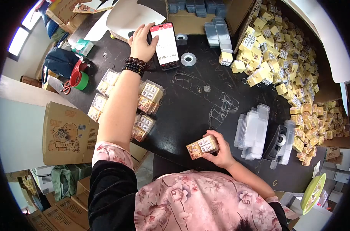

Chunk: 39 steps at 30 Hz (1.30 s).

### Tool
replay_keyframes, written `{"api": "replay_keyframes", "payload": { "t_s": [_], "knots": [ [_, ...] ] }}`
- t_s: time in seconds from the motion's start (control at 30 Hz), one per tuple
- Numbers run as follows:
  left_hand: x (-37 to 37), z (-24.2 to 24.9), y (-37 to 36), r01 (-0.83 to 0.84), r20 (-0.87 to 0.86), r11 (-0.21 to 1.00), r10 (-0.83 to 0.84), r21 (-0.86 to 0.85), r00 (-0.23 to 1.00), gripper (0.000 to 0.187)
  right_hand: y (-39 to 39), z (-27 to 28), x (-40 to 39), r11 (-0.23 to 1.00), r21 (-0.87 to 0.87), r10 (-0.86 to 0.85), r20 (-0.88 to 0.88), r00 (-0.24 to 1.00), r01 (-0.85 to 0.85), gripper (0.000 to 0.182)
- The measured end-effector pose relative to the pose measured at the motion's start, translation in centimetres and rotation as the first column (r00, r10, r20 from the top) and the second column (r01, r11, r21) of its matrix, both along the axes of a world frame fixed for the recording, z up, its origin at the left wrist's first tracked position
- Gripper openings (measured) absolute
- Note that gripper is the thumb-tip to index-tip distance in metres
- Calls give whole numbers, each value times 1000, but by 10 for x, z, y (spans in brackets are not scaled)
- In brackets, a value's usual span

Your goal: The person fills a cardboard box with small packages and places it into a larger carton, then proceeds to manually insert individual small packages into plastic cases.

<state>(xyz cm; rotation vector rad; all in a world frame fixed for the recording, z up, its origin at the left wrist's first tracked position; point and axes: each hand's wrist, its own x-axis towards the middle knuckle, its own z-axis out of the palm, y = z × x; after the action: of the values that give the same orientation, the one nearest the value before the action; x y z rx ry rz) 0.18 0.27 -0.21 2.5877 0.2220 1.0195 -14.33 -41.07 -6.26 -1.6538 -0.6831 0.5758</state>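
My left hand, with dark beaded bracelets at the wrist, reaches to the far side of the table. Its fingers are spread and its thumb rests at the left edge of a smartphone with a lit white screen and a red top bar. Near my body, my right hand grips a small printed box with pictures on a windowed face. Several similar boxes in clear plastic cases, such as one case, lie beside and partly behind my left forearm.
Heaps of small yellow boxes fill a tipped carton at right. Clear plastic cases are stacked beside a black tape dispenser. A tape roll lies near the phone. Red-handled scissors and a green tape roll sit at left.
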Motion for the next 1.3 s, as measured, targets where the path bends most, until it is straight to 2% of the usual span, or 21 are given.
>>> {"api": "replay_keyframes", "payload": {
  "t_s": [0.07,0.37,0.7,0.97,1.03,1.13,1.2,1.3],
  "knots": [
    [-2,2,1,-3,-56,1000,2,-14,998,49,0,0,0,1000,8,1,3,1000,-1,77],
    [-3,-3,13,80,-39,996,-82,-47,996,54,0,0,0,1000,-1,-1,-19,1000,1,78],
    [-2,-4,13,59,-59,998,-61,-31,996,53,-1,-3,0,1000,5,-7,-18,1000,7,77],
    [3,-5,11,35,13,997,-34,-76,999,39,2,5,2,1000,4,-1,70,998,1,73],
    [5,-1,12,19,40,998,-17,-67,999,36,3,7,2,1000,9,4,74,997,-5,74],
    [8,2,19,22,-8,993,-23,-115,1000,33,3,8,2,1000,13,9,87,996,-10,75],
    [10,16,27,109,60,971,-98,-214,993,31,3,8,1,1000,16,9,96,995,-11,75],
    [-12,49,27,26,104,967,1,-253,995,28,6,6,-1,998,-10,57,25,998,-57,75]
  ]
}}
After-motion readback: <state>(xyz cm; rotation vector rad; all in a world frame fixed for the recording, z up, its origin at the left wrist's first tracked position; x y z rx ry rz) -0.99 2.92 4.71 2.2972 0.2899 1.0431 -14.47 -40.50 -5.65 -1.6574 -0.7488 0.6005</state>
